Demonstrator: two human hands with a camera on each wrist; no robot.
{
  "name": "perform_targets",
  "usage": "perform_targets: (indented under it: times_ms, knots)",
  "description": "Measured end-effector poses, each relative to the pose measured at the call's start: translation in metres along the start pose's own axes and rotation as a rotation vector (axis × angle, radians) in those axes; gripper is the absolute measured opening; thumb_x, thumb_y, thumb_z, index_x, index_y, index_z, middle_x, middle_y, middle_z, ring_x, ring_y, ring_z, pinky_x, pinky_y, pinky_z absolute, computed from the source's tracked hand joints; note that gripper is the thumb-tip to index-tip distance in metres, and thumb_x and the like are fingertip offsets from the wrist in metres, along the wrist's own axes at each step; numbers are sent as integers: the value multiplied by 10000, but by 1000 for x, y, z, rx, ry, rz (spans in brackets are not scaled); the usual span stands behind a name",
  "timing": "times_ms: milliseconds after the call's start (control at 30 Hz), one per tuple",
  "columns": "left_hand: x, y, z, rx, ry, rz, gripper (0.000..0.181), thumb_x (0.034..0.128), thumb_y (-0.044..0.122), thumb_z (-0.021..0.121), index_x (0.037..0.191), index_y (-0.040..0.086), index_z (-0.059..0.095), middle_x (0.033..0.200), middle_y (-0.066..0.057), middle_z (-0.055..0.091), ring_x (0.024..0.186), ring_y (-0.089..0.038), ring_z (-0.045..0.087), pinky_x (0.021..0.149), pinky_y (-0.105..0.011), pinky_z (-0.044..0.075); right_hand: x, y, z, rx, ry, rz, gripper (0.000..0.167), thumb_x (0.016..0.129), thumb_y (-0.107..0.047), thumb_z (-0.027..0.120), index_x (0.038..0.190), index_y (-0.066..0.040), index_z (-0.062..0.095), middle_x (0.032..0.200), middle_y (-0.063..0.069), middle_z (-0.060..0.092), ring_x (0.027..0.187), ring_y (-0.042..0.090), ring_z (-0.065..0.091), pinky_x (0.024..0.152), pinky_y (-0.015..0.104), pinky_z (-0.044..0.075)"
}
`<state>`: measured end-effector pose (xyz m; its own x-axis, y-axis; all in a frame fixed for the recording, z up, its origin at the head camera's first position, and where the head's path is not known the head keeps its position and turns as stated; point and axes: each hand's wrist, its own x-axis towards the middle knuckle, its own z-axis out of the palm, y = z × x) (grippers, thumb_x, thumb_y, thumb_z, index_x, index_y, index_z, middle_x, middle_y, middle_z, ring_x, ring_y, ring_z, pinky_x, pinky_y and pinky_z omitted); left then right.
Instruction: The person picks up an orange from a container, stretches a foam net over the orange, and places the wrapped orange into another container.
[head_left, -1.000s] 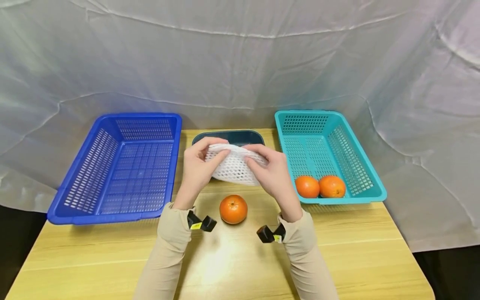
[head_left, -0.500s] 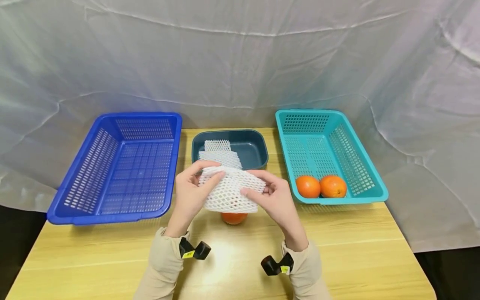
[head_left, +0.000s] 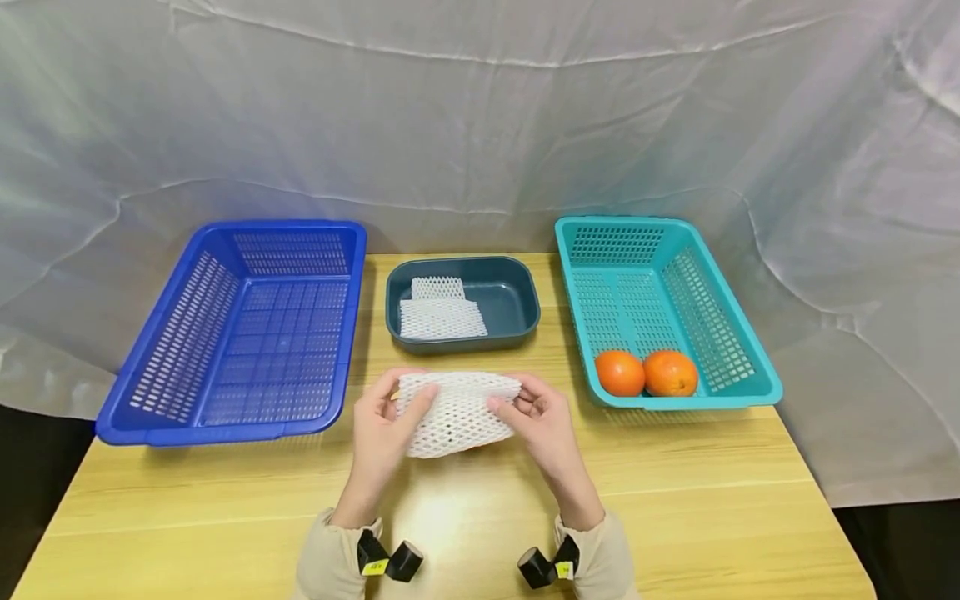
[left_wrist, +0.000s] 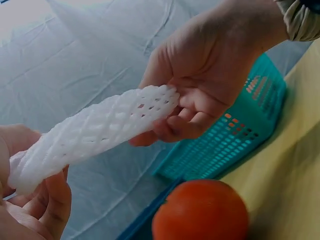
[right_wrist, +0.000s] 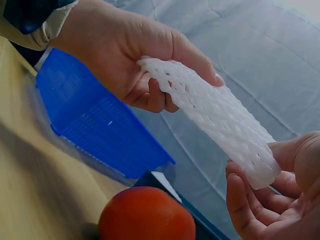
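Note:
A white foam fruit net [head_left: 459,414] is stretched flat between my two hands above the table. My left hand [head_left: 381,433] pinches its left end between thumb and fingers, and my right hand [head_left: 546,429] pinches the right end in the same way. Below the net sits an orange [left_wrist: 200,212], which the net almost wholly hides in the head view. Both wrist views show the orange [right_wrist: 147,215] apart from the net and the hands. Beyond the hands, a dark teal tray [head_left: 513,333] holds more white foam nets [head_left: 442,319] on its left side.
At the left stands a blue plastic basket [head_left: 341,367] with nothing seen inside. A turquoise basket [head_left: 738,333] on the right holds two oranges [head_left: 645,373] near its front wall. A grey cloth [head_left: 465,125] hangs behind the wooden table [head_left: 457,533].
Both hands have come back from over the dark tray toward the person, bringing the foam net above the orange. The tray and its nets, covered by the hands before, now show fully.

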<state>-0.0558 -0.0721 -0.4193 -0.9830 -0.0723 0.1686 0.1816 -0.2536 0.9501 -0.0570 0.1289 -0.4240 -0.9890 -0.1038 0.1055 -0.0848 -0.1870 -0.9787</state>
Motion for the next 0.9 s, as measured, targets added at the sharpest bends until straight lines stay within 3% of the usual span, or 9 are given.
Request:
perform_targets:
  times_ms: [167, 300, 400, 500, 567, 700, 833, 900]
  knots:
    - [-12, -4, 2, -36, -10, 23, 149, 921, -73, 618, 1048, -147, 591, 945, -76, 690, 785, -183, 708, 666, -343, 599, -2, 6, 1, 45, 115, 19, 389, 825, 123, 699, 1182, 96, 549, 985, 108, 644, 740, 126, 656, 684, 229, 558]
    - [-22, -3, 1, -52, -95, 58, 210, 1012, 7, 499, 1093, -177, 562, 1005, -55, 686, 851, -157, 688, 718, -318, 595, -1, 10, 1, 59, 179, 4, 264, 843, 136, 672, 1080, 99, 564, 987, 122, 635, 774, 146, 684, 693, 236, 568]
    - [-26, -2, 0, -77, -198, 82, 423, 1098, 180, 306, 1176, -161, 544, 1099, -34, 676, 962, -161, 665, 811, -306, 573, -1, 9, -1, 104, 152, 7, 140, 876, 111, 646, 996, 65, 589, 956, 112, 650, 824, 151, 676, 721, 247, 573]
    - [-28, -3, 2, -140, -285, 127, 530, 1105, 188, 138, 1196, -144, 541, 1177, -65, 638, 1091, -201, 611, 933, -325, 524, -3, 7, -3, 157, 82, 30, 87, 913, 64, 626, 965, -6, 621, 936, 70, 659, 827, 130, 649, 716, 230, 562]
    - [-28, -5, 4, -143, -302, 180, 465, 1090, 87, 164, 1157, -111, 579, 1168, -81, 623, 1119, -211, 581, 987, -323, 484, -4, 5, -4, 168, 39, 41, 105, 933, 42, 610, 962, -52, 649, 934, 47, 664, 819, 117, 628, 709, 216, 547]
    - [-29, -6, 10, -135, -286, 250, 272, 986, -92, 362, 1140, -45, 581, 1122, -43, 613, 1056, -158, 570, 939, -270, 490, -9, 0, 0, 95, 4, 23, 129, 930, 22, 619, 962, -84, 684, 962, 34, 676, 841, 121, 623, 741, 224, 529]
    - [-29, -5, 17, -277, -325, 210, 312, 963, -51, 467, 1261, 23, 517, 1150, -7, 589, 1039, -103, 573, 894, -234, 517, -15, -4, 9, 0, -25, -10, 64, 914, 8, 654, 974, 17, 673, 1029, 73, 680, 931, 166, 630, 792, 248, 525]
    - [-29, -4, 18, -275, -345, 177, 309, 1002, 19, 457, 1305, -35, 477, 1182, 4, 578, 1056, -88, 565, 896, -222, 510, -17, -4, 14, -42, -41, -30, 88, 909, 7, 666, 981, 57, 661, 1056, 111, 669, 965, 184, 621, 792, 248, 524]
